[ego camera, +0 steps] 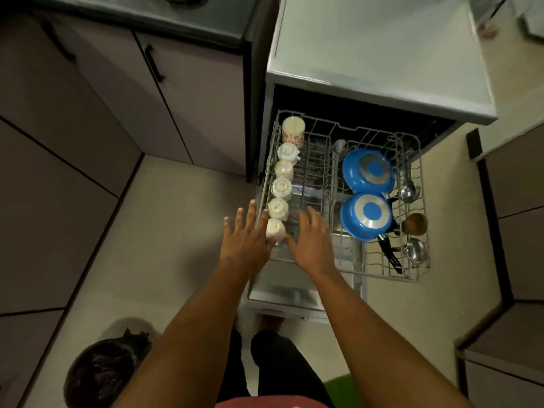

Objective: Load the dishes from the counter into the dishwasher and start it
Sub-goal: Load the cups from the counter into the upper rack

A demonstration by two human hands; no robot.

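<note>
Fingers spread and grasping nothing, the left hand (pixel 245 240) and right hand (pixel 313 240) flank the nearest white ceramic cup (pixel 275 228). It sits in the grey wire dishwasher rack (pixel 382 276).

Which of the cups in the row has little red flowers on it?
The tall cup at the far end of the row, deepest in the dishwasher. The five other cups in front of it are shorter and look mostly white.
</note>
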